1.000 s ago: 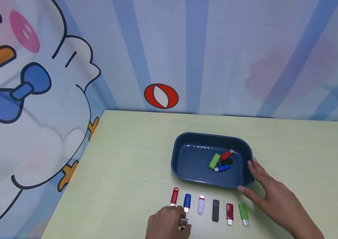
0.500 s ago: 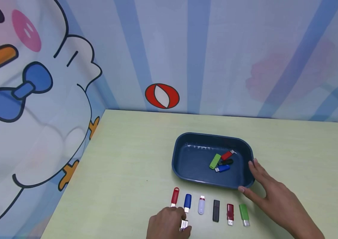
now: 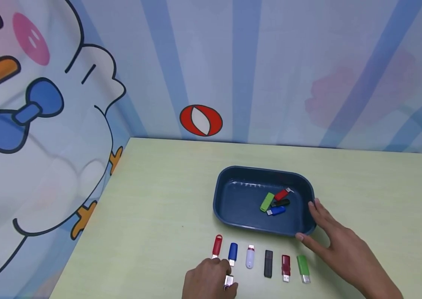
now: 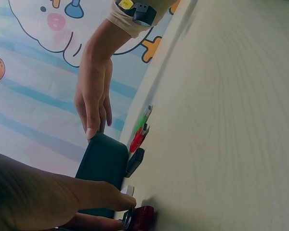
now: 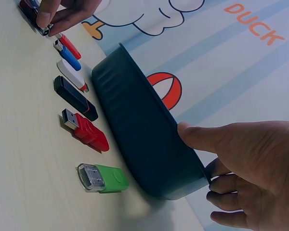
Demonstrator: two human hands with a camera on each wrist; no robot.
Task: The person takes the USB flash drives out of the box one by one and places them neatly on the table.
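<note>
My left hand (image 3: 207,279) is low in the head view, thumb and forefinger pinching a USB flash drive (image 3: 229,282) whose metal plug shows; its body is mostly hidden. In the left wrist view a dark red casing (image 4: 144,218) sits by these fingertips. My right hand (image 3: 349,253) rests against the right end of a dark blue tray (image 3: 237,226), thumb at the near corner, fingers fairly straight along the rim. Beside the left hand begins a row of flash drives: red (image 3: 217,246), blue (image 3: 233,253), white (image 3: 250,256), black (image 3: 268,263), dark red (image 3: 286,265) and green (image 3: 303,268).
Inside the tray lie a green drive (image 3: 267,202), a red one (image 3: 282,194), a black one (image 3: 281,202) and a blue one (image 3: 276,211). Pale wood-grain table (image 3: 158,199) surrounds the tray. A cartoon-printed backdrop (image 3: 211,62) rises behind and at the left.
Between my left fingertips the flash drive has turned slightly, so its plug shows brighter. My right hand and the tray keep their places.
</note>
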